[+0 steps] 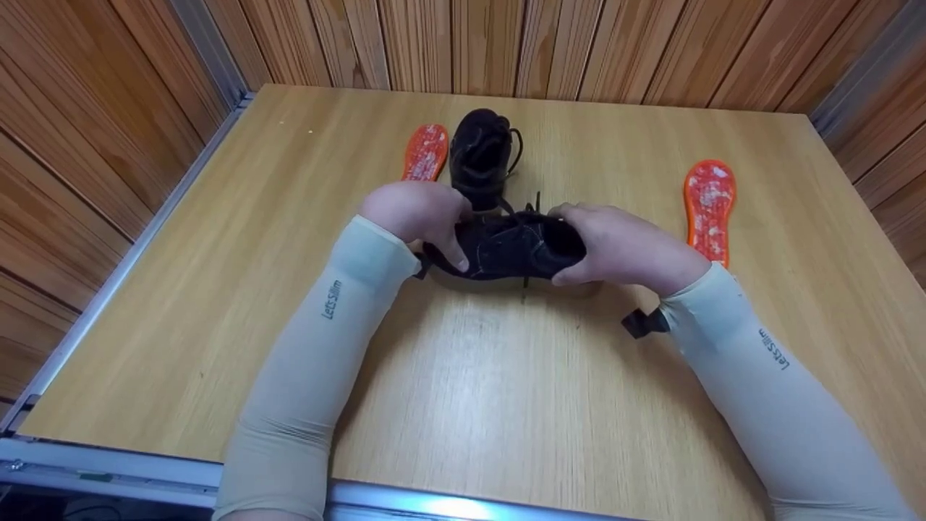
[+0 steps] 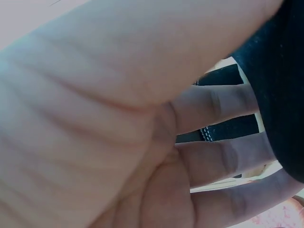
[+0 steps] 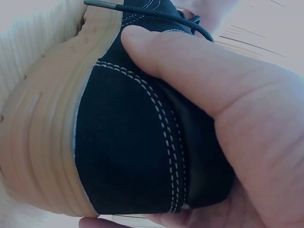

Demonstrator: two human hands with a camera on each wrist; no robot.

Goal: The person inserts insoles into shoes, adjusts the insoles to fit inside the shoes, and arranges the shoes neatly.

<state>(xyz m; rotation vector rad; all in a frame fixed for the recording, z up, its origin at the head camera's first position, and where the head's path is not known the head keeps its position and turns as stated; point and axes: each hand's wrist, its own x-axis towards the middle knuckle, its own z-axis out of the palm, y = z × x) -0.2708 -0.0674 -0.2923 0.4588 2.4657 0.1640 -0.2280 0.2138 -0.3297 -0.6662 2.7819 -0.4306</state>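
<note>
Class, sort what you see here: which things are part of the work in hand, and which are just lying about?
In hand:
black shoe, gripped by the left hand and right hand

Lying about:
second black shoe
left orange insole
right orange insole
wooden table

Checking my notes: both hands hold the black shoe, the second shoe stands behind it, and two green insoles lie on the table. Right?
Only the colour is wrong: the two insoles are orange, as the head view shows. Both hands, left hand and right hand, do hold the black shoe, with the second shoe behind it.
</note>
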